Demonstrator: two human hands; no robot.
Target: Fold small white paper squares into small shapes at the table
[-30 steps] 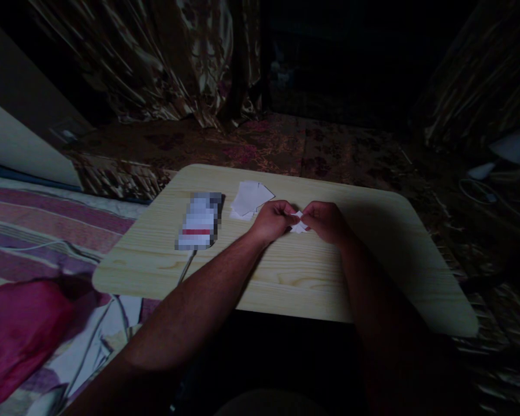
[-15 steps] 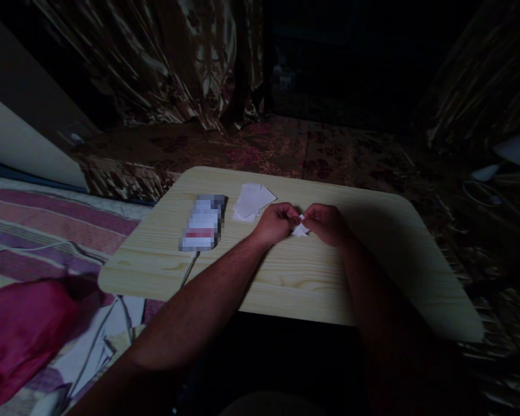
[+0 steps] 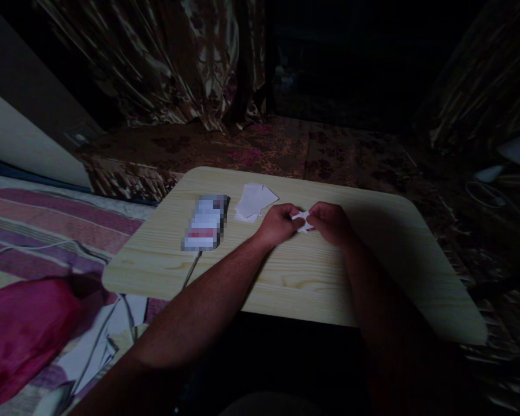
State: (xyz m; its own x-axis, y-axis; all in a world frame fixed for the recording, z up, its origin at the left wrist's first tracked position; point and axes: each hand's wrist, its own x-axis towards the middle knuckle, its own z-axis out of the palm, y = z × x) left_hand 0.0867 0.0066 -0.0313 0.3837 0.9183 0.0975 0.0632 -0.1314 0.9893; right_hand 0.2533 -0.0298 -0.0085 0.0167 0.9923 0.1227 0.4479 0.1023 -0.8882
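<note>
A small piece of folded white paper (image 3: 304, 221) is pinched between my two hands, over the middle of the wooden table (image 3: 294, 274). My left hand (image 3: 279, 224) grips its left side, with the thumb lying on top. On the opposite side, my right hand (image 3: 330, 221) holds the paper between thumb and fingers. Beyond my left hand lies a loose stack of white paper sheets (image 3: 255, 201). The exact folds are too small to make out in the dim light.
A phone (image 3: 205, 224), its screen blurred, lies on the table's left part with a cable (image 3: 191, 270) plugged in. A striped bed (image 3: 39, 214) at left bears a pink bag (image 3: 26, 335) and papers (image 3: 93, 344). Patterned curtains (image 3: 199, 63) hang behind.
The paper between my hands was crumpled-looking with points hanging down; now it appears flatter and stretched level between my thumbs. My hands have moved slightly apart. The view has shifted a little.
</note>
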